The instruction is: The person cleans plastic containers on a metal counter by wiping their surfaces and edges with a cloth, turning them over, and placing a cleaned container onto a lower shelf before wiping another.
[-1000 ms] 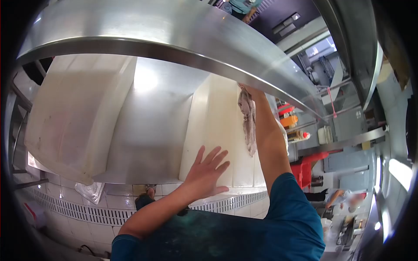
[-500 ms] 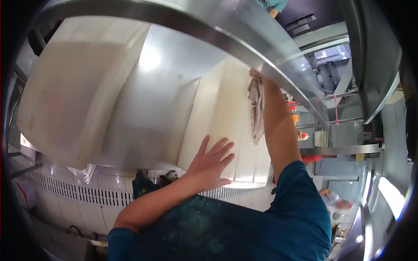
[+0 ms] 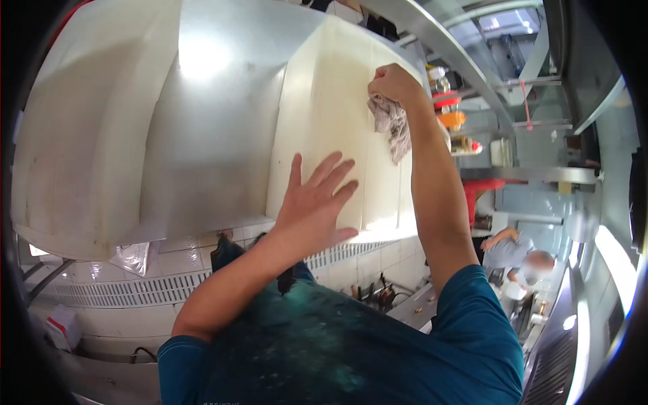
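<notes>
My right hand (image 3: 397,82) is closed round a crumpled, greyish-pink rag (image 3: 390,125). The rag hangs from the fist over the far right part of a cream-white cutting board (image 3: 317,108). Nearer my body, my left hand (image 3: 312,206) is open over the same board's lower part, fingers spread and nothing in them. Whether its palm touches the board I cannot tell. Left of the board runs a bare steel worktop (image 3: 212,142).
A second cream board (image 3: 74,148) lies on the worktop's left part. Bottles with red and orange tops (image 3: 455,120) stand beyond my right arm, by a steel shelf rail (image 3: 466,54). A person in grey (image 3: 509,253) is at the right. A slotted floor drain (image 3: 128,291) runs below.
My right hand, still gripping the rag, shows more fully now that the view has shifted from under the steel shelf. My left hand appears higher in the view, still spread.
</notes>
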Demonstrator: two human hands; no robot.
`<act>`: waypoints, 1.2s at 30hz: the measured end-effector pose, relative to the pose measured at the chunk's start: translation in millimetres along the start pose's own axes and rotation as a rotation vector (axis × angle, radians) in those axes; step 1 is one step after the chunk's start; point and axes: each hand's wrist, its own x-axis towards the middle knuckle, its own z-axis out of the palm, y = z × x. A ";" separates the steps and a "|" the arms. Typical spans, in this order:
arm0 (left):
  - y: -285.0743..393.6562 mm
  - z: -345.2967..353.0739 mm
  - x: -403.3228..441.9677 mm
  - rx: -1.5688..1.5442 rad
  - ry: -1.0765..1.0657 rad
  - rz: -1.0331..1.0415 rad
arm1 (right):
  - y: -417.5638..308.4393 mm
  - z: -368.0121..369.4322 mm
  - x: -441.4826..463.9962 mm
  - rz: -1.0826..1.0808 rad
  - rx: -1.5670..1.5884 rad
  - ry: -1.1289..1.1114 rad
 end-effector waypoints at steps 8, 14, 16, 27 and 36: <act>5.8 17.8 -2.5 0.161 0.061 -0.064 | -20.3 40.4 -137.9 0.044 0.049 0.048; 14.6 23.3 -7.3 0.294 0.071 -0.076 | -27.7 73.8 -221.9 0.021 0.071 0.204; 13.3 27.5 -9.6 0.342 0.082 -0.062 | -25.9 86.8 -245.9 0.028 0.116 0.233; 30.0 28.4 -25.1 0.290 0.107 -0.105 | -13.3 80.5 -334.7 -0.033 0.242 0.197; 26.9 24.0 -29.0 0.154 0.044 -0.119 | 91.7 -23.3 -169.4 0.072 0.673 0.364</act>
